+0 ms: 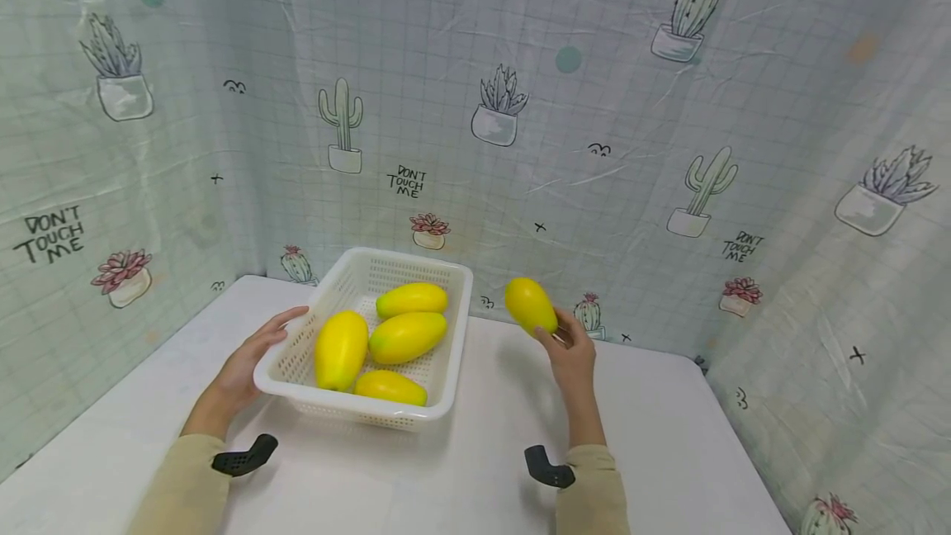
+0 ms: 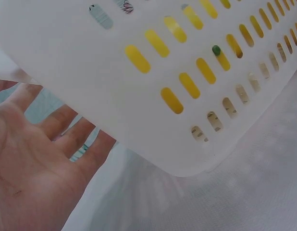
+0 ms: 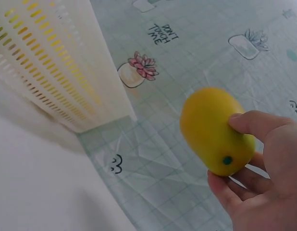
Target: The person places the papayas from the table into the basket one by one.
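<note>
My right hand holds a smooth yellow mango in the air, right of a white slotted plastic basket. In the right wrist view, the thumb presses one side of that mango and the fingers support it from below; a dark green stem spot shows. Inside the basket lie several more yellow mangoes. My left hand is at the basket's left side, its fingers extended along the wall. Seen from the left wrist, the fingertips of that hand pass behind the basket wall.
A white table surface lies under the basket. Behind and on both sides hangs a pale curtain printed with potted cacti and lettering. A black wrist device sits by each sleeve.
</note>
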`<state>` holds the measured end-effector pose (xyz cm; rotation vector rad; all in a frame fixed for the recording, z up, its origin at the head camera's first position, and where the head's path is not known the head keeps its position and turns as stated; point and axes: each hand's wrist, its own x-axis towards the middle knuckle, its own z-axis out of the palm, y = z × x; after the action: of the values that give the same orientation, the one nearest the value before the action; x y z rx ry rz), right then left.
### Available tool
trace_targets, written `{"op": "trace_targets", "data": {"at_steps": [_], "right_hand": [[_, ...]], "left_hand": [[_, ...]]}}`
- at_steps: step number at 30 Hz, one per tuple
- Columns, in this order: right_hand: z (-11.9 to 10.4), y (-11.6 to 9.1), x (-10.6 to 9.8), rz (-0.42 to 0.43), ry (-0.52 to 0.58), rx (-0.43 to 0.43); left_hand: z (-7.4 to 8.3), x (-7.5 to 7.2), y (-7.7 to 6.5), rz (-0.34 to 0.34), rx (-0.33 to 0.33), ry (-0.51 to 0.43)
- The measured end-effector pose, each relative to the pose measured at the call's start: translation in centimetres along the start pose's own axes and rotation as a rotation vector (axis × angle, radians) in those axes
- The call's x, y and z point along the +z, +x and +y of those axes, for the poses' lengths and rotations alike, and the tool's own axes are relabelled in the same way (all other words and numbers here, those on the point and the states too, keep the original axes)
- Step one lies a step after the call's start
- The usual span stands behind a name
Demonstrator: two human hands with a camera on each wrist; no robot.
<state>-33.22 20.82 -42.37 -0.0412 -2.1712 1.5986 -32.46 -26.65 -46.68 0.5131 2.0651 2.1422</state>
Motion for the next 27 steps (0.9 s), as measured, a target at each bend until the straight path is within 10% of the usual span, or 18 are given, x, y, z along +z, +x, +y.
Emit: {"op": "trace_targets", "data": {"at_steps": [27], "right_hand": [[-1.2, -0.8, 1.2, -0.184, 0.036, -0.065]], "left_hand": [[0.1, 0.1, 0.0, 0.015, 0.004, 0.026]]}}
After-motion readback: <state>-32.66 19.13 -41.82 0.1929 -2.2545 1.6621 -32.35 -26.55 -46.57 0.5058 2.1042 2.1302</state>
